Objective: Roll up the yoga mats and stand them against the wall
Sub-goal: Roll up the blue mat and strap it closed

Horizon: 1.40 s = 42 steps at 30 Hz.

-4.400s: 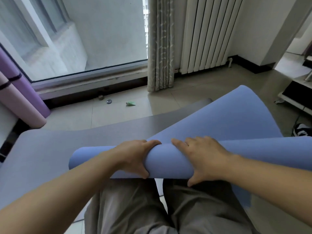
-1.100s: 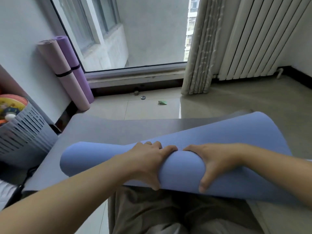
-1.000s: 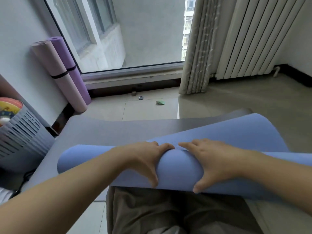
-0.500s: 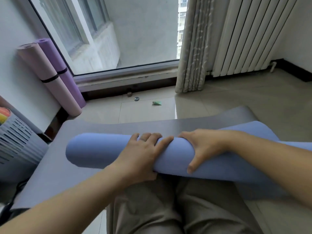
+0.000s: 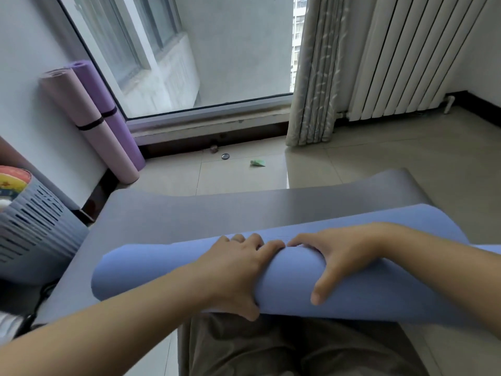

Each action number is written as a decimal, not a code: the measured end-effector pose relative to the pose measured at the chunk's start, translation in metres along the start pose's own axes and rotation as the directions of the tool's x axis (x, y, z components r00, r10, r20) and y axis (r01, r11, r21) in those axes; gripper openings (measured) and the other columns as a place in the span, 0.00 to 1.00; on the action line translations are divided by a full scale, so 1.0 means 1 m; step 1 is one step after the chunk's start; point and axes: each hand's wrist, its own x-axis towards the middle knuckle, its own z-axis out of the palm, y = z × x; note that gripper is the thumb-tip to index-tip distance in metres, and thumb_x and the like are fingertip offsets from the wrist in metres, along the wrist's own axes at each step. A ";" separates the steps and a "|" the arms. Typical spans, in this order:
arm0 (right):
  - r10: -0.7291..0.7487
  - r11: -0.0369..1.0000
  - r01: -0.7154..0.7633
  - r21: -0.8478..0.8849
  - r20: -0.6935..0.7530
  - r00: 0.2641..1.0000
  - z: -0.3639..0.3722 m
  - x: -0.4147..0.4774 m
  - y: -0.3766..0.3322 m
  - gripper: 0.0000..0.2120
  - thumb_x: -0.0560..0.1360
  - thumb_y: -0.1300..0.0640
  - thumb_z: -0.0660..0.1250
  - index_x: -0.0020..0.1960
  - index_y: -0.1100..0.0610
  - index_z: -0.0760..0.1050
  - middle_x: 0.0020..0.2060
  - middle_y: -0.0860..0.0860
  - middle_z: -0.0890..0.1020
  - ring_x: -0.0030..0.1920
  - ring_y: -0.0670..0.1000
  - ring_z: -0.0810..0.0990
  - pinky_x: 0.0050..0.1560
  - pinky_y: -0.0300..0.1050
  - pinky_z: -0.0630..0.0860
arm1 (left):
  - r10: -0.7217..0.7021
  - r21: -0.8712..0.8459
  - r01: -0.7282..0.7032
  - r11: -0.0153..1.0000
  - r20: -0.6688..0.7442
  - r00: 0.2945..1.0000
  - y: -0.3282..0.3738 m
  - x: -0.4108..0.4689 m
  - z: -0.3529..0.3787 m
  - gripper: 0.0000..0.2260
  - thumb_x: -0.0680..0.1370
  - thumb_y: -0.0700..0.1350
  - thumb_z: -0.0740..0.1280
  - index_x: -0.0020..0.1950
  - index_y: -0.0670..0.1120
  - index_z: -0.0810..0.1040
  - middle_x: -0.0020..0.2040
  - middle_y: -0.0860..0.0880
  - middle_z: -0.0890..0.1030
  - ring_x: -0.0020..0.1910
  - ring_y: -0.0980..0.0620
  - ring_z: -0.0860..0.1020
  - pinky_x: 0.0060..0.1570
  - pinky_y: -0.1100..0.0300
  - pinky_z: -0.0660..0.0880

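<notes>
A blue yoga mat (image 5: 151,270) lies partly rolled across my lap, its grey inner face (image 5: 217,213) still spread flat on the floor ahead. My left hand (image 5: 233,270) grips the roll near its middle, fingers over the top and thumb underneath. My right hand (image 5: 336,253) grips the roll just to the right, fingers over the far side and thumb on the near side. Two rolled mats, a pink one (image 5: 89,123) and a purple one (image 5: 108,112), each with a dark strap, lean in the corner by the window.
A grey slotted basket (image 5: 35,234) stands at the left beside the mat. A curtain (image 5: 311,77) and a white radiator (image 5: 406,55) line the far wall. A small round lid (image 5: 225,156) and a green scrap (image 5: 257,163) lie on the tiles below the window.
The roll has turned forward over the grey face and grown thicker. Both hands have shifted their hold on it; my right thumb now shows on the near side.
</notes>
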 end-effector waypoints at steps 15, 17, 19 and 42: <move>0.003 1.000 -0.003 0.007 -0.124 0.992 -0.016 0.025 0.009 0.44 0.58 0.37 0.79 0.68 0.41 0.62 0.62 0.41 0.74 0.61 0.47 0.74 0.63 0.47 0.71 | -0.034 0.130 0.049 0.990 -0.116 0.993 -0.005 0.021 0.014 0.50 0.69 0.56 0.70 0.74 0.57 0.32 0.75 0.47 0.50 0.72 0.43 0.56 0.71 0.44 0.54; 0.026 0.994 -0.047 -0.100 -0.199 0.980 -0.012 0.024 0.007 0.51 0.59 0.34 0.77 0.74 0.44 0.54 0.68 0.45 0.69 0.66 0.50 0.71 0.67 0.49 0.67 | -0.040 0.125 0.062 0.990 -0.172 0.984 -0.010 0.025 0.017 0.50 0.68 0.57 0.70 0.75 0.57 0.34 0.75 0.47 0.53 0.71 0.43 0.59 0.70 0.46 0.56; -0.049 0.922 -0.110 -0.371 -0.394 0.918 0.009 0.020 0.004 0.58 0.60 0.31 0.72 0.78 0.48 0.43 0.70 0.48 0.66 0.68 0.53 0.68 0.69 0.52 0.63 | -0.036 0.085 0.054 0.995 -0.206 0.978 -0.017 0.025 0.017 0.50 0.67 0.57 0.70 0.75 0.57 0.36 0.73 0.47 0.56 0.69 0.43 0.62 0.67 0.48 0.60; -0.035 0.997 0.043 0.067 -0.115 0.993 -0.012 0.025 0.015 0.37 0.62 0.43 0.79 0.66 0.44 0.67 0.58 0.42 0.77 0.56 0.45 0.78 0.60 0.45 0.75 | 0.018 0.022 -0.016 1.000 -0.101 0.995 -0.020 0.022 -0.001 0.43 0.68 0.58 0.69 0.74 0.58 0.43 0.72 0.50 0.58 0.69 0.46 0.62 0.68 0.47 0.60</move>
